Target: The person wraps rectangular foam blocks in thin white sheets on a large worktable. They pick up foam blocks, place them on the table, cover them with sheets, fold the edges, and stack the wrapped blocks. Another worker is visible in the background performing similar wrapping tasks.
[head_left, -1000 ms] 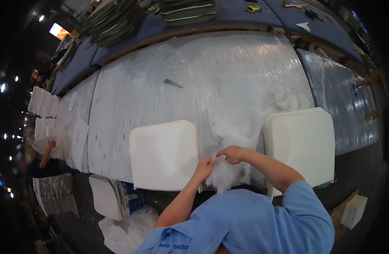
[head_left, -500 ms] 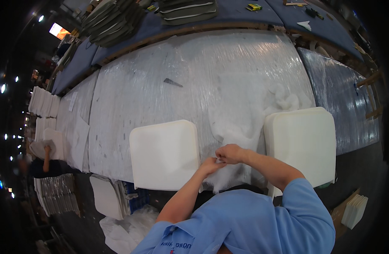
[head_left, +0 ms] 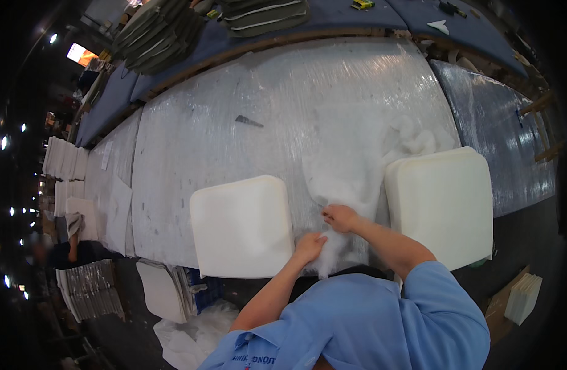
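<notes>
Thin white fluffy wadding (head_left: 342,166) lies over the plastic-covered table in front of me. A loose tuft of wadding (head_left: 328,256) hangs from it toward my body. Closed around this tuft is my left hand (head_left: 309,248), its knuckles facing up. My right hand (head_left: 341,218), a little farther away and to the right, pinches the near edge of the wadding. Left of my hands sits a white foam seat pad (head_left: 241,225) with rounded corners. On the right, a stack of similar white pads (head_left: 440,209) overlaps the wadding's side.
A dark wedge-shaped piece (head_left: 249,121) lies on the table (head_left: 191,135). Grey-green cushions (head_left: 157,37) are stacked on the blue table behind. At far left another person's arm (head_left: 73,246) holds a greyish piece. White pads (head_left: 160,287) stand by a plastic bag (head_left: 200,330) below.
My hands have moved apart: the right went slightly away from me, the left slightly toward the right. More wadding shows between them. The other person's greyish piece has shifted.
</notes>
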`<state>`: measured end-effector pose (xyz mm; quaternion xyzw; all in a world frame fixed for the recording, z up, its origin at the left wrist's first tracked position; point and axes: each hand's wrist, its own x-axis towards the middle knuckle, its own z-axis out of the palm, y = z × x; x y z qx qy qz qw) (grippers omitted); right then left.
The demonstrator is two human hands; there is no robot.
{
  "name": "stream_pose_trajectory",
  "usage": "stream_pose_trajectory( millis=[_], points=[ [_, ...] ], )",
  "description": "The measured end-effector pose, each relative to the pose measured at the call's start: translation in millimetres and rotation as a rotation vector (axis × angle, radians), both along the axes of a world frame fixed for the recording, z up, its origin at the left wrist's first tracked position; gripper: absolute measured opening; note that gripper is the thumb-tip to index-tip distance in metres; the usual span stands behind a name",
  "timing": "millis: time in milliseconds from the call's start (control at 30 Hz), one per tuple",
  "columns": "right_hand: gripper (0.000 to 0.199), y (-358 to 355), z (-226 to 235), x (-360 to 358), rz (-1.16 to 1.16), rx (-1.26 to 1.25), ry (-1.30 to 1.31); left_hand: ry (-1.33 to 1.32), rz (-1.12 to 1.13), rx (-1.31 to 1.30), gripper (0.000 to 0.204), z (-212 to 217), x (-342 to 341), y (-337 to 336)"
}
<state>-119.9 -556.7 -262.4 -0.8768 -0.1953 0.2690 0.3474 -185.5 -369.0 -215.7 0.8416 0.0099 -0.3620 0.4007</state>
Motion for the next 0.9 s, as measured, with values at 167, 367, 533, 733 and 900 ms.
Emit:
stream_pose_trajectory(
  millis=[167,367,533,733,900],
  points=[
    [0.037,4,56,22,0.079,0.228,0.059,-0.131,-0.076,0.082,0.037,-21,3,23],
    [0.03,3,50,-6,0.384,-0.221,0.1,-0.026,-0.151,0.134,0.041,-3,15,8],
    [0.022,6,50,-7,0.317,-0.209,0.076,-0.006,-0.104,0.194,0.042,1,14,-5],
    [0.019,-6,21,-21,0.33,-0.077,-0.129,-0.003,-0.164,0.176,0.036,-8,15,-5],
    [0.015,9,6,-28,0.243,0.1,-0.119,0.003,-0.057,0.109,0.037,-17,4,17]
  ],
)
